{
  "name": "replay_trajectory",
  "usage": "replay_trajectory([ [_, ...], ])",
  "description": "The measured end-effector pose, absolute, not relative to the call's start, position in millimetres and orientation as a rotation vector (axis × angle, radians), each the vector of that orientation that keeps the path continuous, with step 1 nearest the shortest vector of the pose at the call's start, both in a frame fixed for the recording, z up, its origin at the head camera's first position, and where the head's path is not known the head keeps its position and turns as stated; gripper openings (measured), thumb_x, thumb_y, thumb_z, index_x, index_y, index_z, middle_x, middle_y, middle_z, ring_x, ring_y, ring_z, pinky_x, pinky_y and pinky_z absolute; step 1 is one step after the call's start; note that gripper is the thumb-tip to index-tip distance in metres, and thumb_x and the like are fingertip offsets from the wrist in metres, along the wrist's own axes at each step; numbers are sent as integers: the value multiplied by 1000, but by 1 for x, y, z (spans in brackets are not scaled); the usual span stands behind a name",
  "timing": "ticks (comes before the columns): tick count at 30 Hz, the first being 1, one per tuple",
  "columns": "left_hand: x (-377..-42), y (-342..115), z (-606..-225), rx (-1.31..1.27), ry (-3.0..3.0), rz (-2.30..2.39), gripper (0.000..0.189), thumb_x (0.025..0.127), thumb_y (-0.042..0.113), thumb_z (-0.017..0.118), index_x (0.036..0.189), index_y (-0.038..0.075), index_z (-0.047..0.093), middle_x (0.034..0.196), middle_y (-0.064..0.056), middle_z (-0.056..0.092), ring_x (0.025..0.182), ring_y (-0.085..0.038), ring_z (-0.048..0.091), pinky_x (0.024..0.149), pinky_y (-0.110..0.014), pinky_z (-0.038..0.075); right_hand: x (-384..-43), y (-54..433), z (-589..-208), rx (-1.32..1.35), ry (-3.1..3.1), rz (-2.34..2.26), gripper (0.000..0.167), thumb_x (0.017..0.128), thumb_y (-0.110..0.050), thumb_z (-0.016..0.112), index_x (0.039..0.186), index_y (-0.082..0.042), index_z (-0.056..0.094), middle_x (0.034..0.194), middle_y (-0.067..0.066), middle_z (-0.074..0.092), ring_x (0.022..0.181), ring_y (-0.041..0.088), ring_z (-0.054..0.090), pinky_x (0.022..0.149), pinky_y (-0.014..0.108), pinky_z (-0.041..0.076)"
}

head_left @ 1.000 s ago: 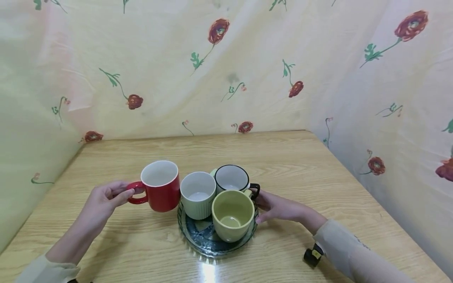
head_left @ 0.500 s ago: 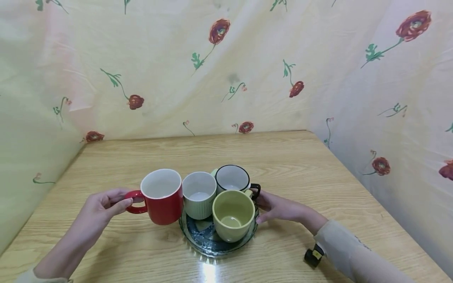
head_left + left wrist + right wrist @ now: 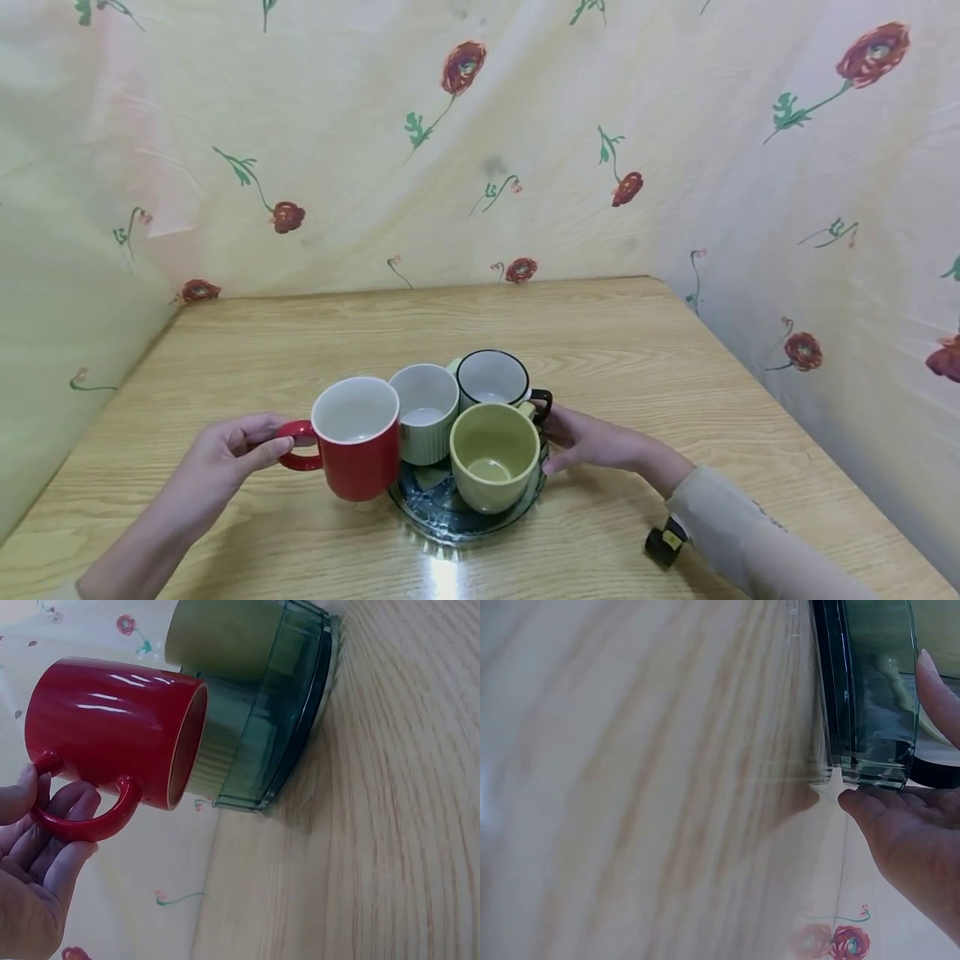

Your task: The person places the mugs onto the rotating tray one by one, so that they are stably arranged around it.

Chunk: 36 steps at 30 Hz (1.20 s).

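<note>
My left hand [image 3: 225, 458] grips the handle of a red mug [image 3: 363, 467] with a white inside, held upright beside the left of a round glass dish [image 3: 442, 527]. In the left wrist view the red mug [image 3: 112, 727] hangs above the table, near the dish wall [image 3: 289, 712]. Standing in the dish are a pale green ribbed mug [image 3: 423, 442], a white mug with a black rim [image 3: 491, 379] and a yellow-green mug [image 3: 487, 493]. My right hand [image 3: 592, 437] holds the dish's right side, thumb in front, fingers behind, partly hidden below the black handle.
The dish stands on a wood-grain table [image 3: 315, 333]. A flowered cloth [image 3: 360, 150] hangs behind the table and along both sides. A small black object with a yellow patch [image 3: 663, 543] shows at the right sleeve [image 3: 720, 517].
My left hand has brought the red mug nearer to me, and then to the right, so it overlaps the ribbed mug and the dish edge more. The right hand stays in place.
</note>
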<state>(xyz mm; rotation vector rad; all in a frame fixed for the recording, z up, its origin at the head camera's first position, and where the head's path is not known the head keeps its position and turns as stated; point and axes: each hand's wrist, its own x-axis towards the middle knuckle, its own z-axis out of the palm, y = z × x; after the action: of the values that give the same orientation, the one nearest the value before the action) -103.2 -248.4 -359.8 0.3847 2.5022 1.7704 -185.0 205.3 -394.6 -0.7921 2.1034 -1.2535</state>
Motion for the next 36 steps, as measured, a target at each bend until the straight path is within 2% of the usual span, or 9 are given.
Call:
replay_trajectory([
  [13,-100,-221,-363,550,2430,1791,24,93,5,60,111,-11,64,96,15,74,87,-7,67,75,-18,53,-186,206,-394,-800,2119,-1245,95,83,-16,74,151,6,11,154,31,25,144,47,23,119,57,19],
  [20,-100,-210,-364,492,2399,1794,25,92,9,63,110,-9,65,94,15,74,85,-6,66,75,-19,52,-186,207,-396,-804,2107,-1249,96,83,-16,74,151,6,10,154,32,25,144,47,22,119,57,18],
  [26,-103,-205,-368,527,2379,1814,26,92,6,62,111,-12,64,94,19,72,84,-3,66,74,-18,52,-187,207,-395,-812,2104,-1244,98,82,-17,75,151,6,10,154,31,26,144,46,23,119,56,19],
  [36,-105,-200,-372,501,2374,1840,25,92,4,62,110,-13,63,92,18,72,83,-2,66,76,-16,50,-189,208,-395,-808,2096,-1244,97,81,-18,76,150,6,12,153,31,29,144,45,24,119,55,19],
])
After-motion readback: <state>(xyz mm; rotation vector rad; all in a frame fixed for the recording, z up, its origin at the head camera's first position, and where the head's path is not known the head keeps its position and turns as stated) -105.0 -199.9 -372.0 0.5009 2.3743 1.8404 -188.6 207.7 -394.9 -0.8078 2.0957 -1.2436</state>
